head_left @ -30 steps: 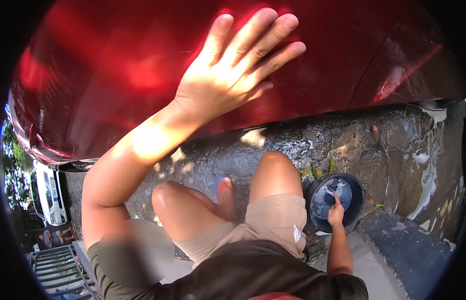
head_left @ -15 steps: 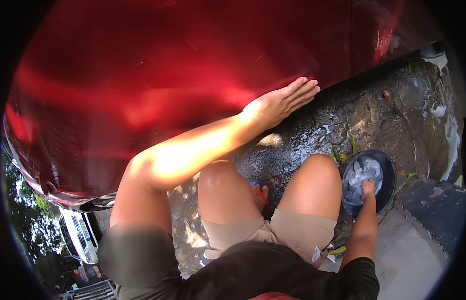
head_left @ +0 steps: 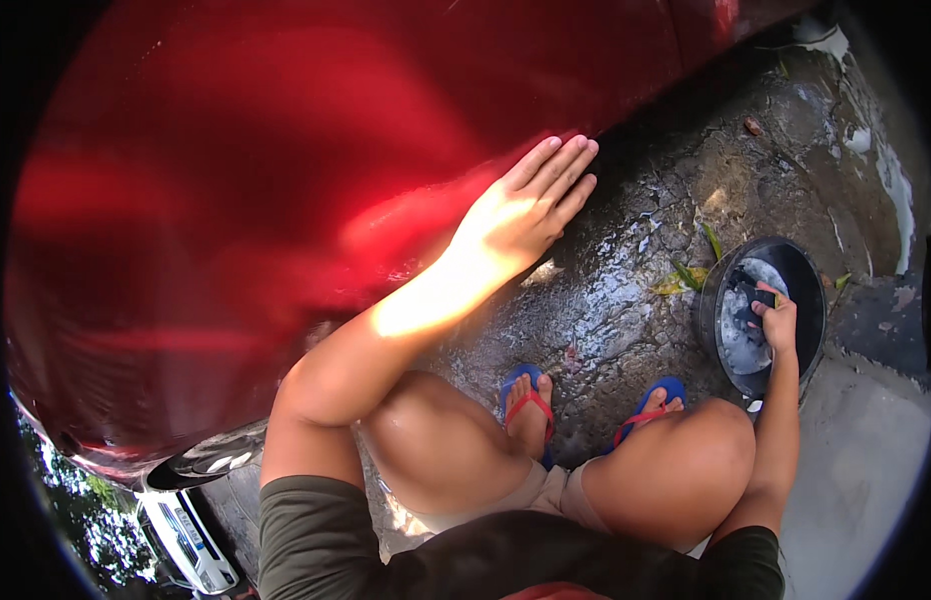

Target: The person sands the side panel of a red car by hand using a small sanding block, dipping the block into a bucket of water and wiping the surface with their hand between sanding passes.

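My left hand (head_left: 526, 205) reaches across with its fingers stretched out, resting at the lower edge of a glossy red car's body (head_left: 286, 110). Sunlight falls brightly on its back and wrist. At the right, my right hand (head_left: 781, 322) is inside a round black bucket (head_left: 812, 300) of sudsy water (head_left: 738, 335). Its fingers curl around something dark, too small and shaded to name. White foam covers much of the water.
Wet, rough ground (head_left: 626, 270) lies between the car and my feet, which wear blue flip-flops (head_left: 669, 388) with red straps. Yellow-green leaves (head_left: 676, 282) lie beside the bucket. A pale concrete slab (head_left: 866, 420) is at the right. A white vehicle (head_left: 191, 540) stands at lower left.
My left hand has shifted slightly left along the car's lower edge, fingers more spread. My right hand has risen out of the foam, showing its fingers. The view has shifted, and my knees are wider apart.
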`<state>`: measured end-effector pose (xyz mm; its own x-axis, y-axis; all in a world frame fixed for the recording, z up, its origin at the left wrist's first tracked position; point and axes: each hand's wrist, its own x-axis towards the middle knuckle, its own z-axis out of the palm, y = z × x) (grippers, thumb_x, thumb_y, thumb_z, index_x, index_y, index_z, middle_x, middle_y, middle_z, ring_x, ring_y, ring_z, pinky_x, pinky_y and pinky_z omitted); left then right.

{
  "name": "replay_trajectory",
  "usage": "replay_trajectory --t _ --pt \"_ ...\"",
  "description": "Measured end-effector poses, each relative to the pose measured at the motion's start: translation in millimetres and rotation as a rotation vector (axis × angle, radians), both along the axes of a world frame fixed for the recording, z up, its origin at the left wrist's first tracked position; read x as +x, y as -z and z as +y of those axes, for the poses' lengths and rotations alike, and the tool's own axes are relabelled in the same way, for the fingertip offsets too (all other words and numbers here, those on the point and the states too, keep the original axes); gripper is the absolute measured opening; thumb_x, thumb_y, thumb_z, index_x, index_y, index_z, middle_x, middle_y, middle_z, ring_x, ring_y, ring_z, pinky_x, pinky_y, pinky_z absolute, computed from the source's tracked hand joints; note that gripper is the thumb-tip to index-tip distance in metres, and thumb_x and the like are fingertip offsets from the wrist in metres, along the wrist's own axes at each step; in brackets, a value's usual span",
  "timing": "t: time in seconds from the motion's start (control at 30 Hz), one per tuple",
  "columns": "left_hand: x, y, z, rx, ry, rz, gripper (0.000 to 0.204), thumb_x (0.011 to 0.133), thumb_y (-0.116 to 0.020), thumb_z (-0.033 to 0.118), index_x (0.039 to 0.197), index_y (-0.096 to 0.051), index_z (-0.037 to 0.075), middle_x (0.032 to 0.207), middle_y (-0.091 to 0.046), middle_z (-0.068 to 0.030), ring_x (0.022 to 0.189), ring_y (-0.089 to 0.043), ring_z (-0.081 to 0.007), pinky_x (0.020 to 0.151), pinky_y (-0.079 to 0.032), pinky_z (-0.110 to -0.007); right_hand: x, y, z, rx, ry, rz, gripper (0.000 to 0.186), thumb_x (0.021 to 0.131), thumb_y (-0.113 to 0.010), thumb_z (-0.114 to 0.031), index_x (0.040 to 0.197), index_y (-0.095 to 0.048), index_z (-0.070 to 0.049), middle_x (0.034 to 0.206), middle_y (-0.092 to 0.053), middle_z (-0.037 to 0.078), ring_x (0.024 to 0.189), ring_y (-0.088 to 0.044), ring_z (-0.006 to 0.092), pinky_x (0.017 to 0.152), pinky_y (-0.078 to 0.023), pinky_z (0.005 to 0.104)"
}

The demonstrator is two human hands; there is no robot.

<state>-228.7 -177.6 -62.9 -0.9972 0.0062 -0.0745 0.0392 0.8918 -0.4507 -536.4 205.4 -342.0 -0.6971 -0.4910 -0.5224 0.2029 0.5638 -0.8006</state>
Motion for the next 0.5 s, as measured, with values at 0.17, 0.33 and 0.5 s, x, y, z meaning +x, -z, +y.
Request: replay_trajectory --t 0.17,0.33,0.5 --pt "65.1 -76.6 7.8 -0.243 -0.208 0.047 0.082 0.078 -0.079 0.037 0.153 -0.049 0.028 0.168 -0.034 0.0024 0.154 -0.033 -0.0190 0.127 -0.024 -0.046 11.1 -13.4 -18.9 -0.161 0.384 -0.417 0.038 0.098 -0.051 0.001 0.135 -0.061 -0.003 0.121 -0.063 0.015 0.100 -0.068 0.0268 0.087 -0.065 0.0450" --pt "119.4 -133.7 12.0 -0.440 -0.451 0.371 0.070 0.087 -0.069 0.059 0.152 -0.052 0.039 0.167 -0.037 -0.0062 0.156 -0.029 -0.0308 0.127 -0.003 -0.056 -31.6 53.5 25.0 -0.040 0.494 -0.586 0.043 0.097 -0.043 0.006 0.136 -0.058 -0.006 0.122 -0.059 0.019 0.098 -0.068 0.0315 0.086 -0.066 0.0463" --pt "166.3 -189.4 -3.4 -0.647 -0.390 0.720 0.080 0.087 -0.062 0.073 0.156 -0.048 0.034 0.168 -0.034 -0.0118 0.157 -0.025 -0.0320 0.126 -0.003 -0.058 -8.7 29.9 -16.4 -0.130 0.677 -0.624 0.043 0.100 -0.040 0.006 0.138 -0.054 -0.006 0.123 -0.062 0.022 0.096 -0.071 0.0343 0.081 -0.067 0.0447"
